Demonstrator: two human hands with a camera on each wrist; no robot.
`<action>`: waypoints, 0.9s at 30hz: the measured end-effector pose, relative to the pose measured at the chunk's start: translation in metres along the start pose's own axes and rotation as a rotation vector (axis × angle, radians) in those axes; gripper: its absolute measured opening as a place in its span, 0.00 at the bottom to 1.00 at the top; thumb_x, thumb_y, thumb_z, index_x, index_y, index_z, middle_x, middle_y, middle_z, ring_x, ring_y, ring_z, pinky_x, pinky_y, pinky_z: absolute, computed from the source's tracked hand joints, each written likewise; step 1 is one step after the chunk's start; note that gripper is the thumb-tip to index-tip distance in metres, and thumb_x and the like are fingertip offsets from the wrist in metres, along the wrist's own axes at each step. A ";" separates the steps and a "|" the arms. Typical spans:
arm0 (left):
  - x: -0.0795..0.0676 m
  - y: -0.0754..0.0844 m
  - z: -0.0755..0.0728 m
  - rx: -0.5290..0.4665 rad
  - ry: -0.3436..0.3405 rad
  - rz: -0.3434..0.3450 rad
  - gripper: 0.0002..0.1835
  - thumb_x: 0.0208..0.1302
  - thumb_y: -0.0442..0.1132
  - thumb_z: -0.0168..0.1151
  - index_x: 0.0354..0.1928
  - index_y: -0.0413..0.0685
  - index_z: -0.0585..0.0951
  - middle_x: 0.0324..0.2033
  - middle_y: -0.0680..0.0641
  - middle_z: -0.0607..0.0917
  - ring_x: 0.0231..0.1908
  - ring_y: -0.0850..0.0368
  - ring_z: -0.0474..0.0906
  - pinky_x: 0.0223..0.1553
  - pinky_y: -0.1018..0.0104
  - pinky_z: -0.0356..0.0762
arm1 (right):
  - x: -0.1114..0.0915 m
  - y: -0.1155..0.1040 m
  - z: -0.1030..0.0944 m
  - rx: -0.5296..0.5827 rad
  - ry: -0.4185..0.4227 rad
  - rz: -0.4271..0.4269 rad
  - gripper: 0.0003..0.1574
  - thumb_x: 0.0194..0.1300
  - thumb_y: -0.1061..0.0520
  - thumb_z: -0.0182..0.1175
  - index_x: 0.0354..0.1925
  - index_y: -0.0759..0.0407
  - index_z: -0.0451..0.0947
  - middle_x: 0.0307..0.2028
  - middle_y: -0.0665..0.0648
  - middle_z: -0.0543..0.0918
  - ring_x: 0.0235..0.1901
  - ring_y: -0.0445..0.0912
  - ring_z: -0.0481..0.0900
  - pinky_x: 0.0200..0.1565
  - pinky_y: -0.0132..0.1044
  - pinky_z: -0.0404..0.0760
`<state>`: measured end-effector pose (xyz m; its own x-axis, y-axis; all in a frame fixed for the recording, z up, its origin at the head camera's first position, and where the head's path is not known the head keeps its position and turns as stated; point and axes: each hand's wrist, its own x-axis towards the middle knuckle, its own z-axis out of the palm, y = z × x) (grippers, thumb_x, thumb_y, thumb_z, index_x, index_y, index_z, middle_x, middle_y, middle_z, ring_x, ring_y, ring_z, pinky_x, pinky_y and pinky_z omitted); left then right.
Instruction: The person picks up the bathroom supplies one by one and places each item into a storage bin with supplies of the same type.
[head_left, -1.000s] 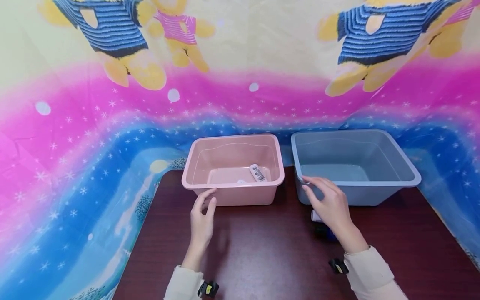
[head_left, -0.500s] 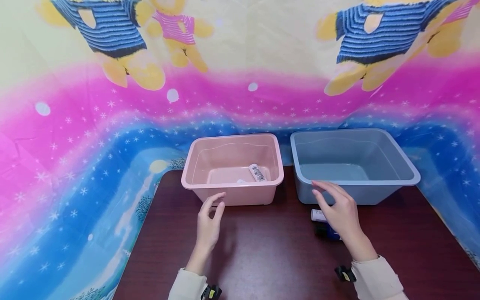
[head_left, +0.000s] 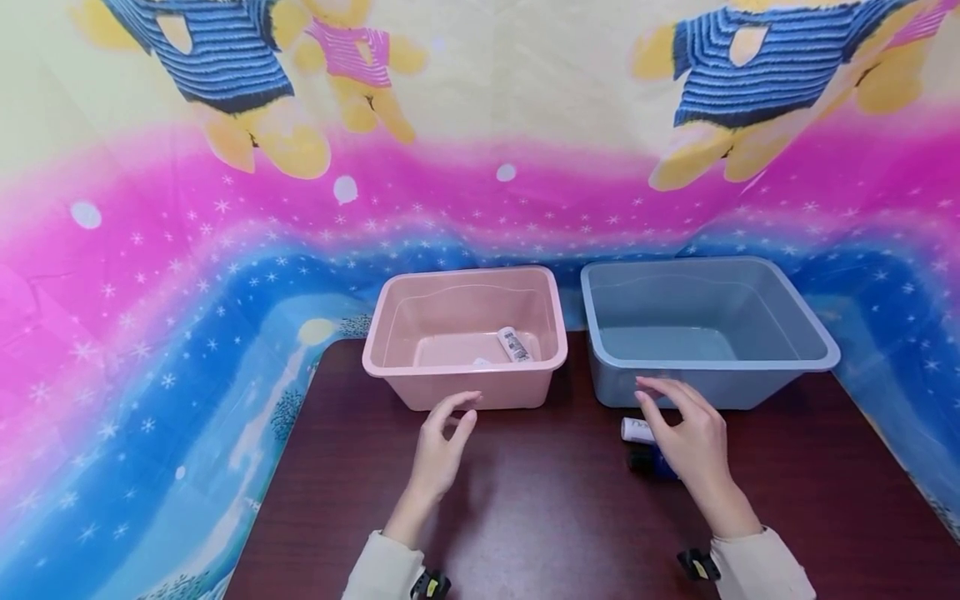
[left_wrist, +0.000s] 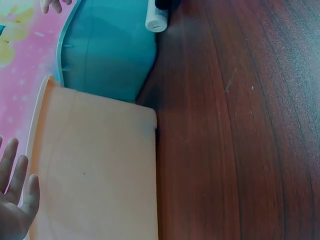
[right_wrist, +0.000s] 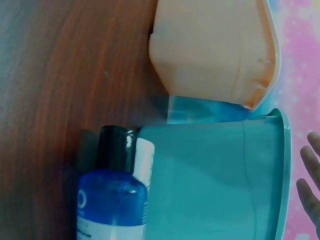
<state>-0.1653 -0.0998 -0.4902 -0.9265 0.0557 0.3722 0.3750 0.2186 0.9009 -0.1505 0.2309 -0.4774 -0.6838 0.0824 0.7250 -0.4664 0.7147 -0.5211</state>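
Note:
My left hand (head_left: 442, 450) hovers in front of the pink bin (head_left: 465, 390), fingers loosely bent and holding nothing. Likewise holding nothing, my right hand (head_left: 693, 437) hangs before the blue-grey bin (head_left: 720, 387), its thumb and fingers apart. Below and beside it on the table lie a white tube or bottle (head_left: 636, 430) and a blue bottle with a black cap (head_left: 662, 463), partly hidden by that hand in the head view. The right wrist view shows the blue bottle (right_wrist: 112, 197) close up, next to the white one (right_wrist: 144, 160).
Inside the pink bin lies a white bottle with dark print (head_left: 513, 345), and a bit of another white thing (head_left: 482, 362) shows over the rim. Both bins stand side by side at the back of the dark wooden table (head_left: 540, 517), against a printed cloth (head_left: 495, 208).
Both hands have drawn back a little toward the front and moved to the right, the left hand farther. More of the white and blue bottles shows beside the right hand.

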 end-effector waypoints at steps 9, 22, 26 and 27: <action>-0.001 -0.002 0.012 0.067 -0.142 -0.005 0.13 0.69 0.33 0.60 0.54 0.45 0.83 0.48 0.50 0.86 0.49 0.47 0.78 0.47 0.62 0.77 | -0.013 0.009 -0.005 -0.033 -0.004 -0.032 0.19 0.53 0.67 0.71 0.45 0.57 0.88 0.37 0.53 0.87 0.38 0.41 0.80 0.46 0.18 0.67; -0.006 0.014 0.028 0.055 -0.220 -0.090 0.12 0.70 0.34 0.60 0.53 0.44 0.82 0.49 0.47 0.85 0.48 0.50 0.79 0.47 0.66 0.76 | -0.028 0.016 -0.015 -0.095 -0.063 0.035 0.16 0.56 0.62 0.71 0.45 0.55 0.88 0.38 0.52 0.87 0.38 0.42 0.80 0.40 0.21 0.67; -0.008 0.026 0.032 0.040 -0.227 -0.088 0.12 0.70 0.34 0.59 0.53 0.43 0.82 0.48 0.45 0.85 0.46 0.53 0.79 0.46 0.67 0.76 | -0.033 0.019 -0.018 -0.111 -0.077 0.057 0.16 0.56 0.62 0.71 0.45 0.55 0.88 0.39 0.51 0.87 0.38 0.37 0.77 0.38 0.23 0.67; -0.009 0.020 0.034 0.034 -0.226 -0.082 0.12 0.71 0.36 0.59 0.53 0.45 0.83 0.48 0.46 0.85 0.45 0.54 0.79 0.45 0.67 0.76 | -0.033 0.020 -0.019 -0.112 -0.079 0.061 0.16 0.56 0.62 0.71 0.46 0.54 0.87 0.39 0.51 0.87 0.39 0.36 0.77 0.37 0.22 0.67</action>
<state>-0.1507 -0.0625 -0.4829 -0.9387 0.2521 0.2350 0.3003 0.2638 0.9166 -0.1263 0.2552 -0.5034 -0.7530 0.0767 0.6535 -0.3597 0.7837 -0.5064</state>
